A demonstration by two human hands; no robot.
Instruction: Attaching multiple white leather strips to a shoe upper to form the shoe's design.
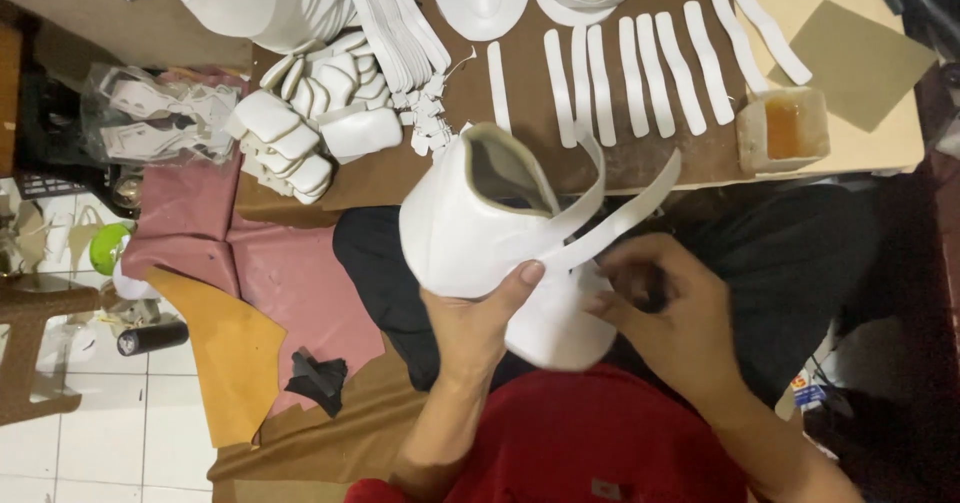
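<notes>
Left hand (478, 313) gripping a white shoe upper (470, 228) steady over the lap, the right hand (665, 313) pinches its loose strap (625, 213), below the worktop's (690, 158) near edge where cut strips (645, 73) lie ready.

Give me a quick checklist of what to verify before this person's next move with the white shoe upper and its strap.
1. Left hand grips the white shoe upper, thumb on its side: ok.
2. Right hand fingers pinch the near end of the white strap: ok.
3. Strap lies across the upper's opening, far end sticking out free: ok.
4. Glue on the strap's underside: cannot tell, hidden.
5. Tub of amber glue upright at the table's edge, near the right hand: ok.
6. Spare white strips laid out in a row on the brown board: ok.
</notes>
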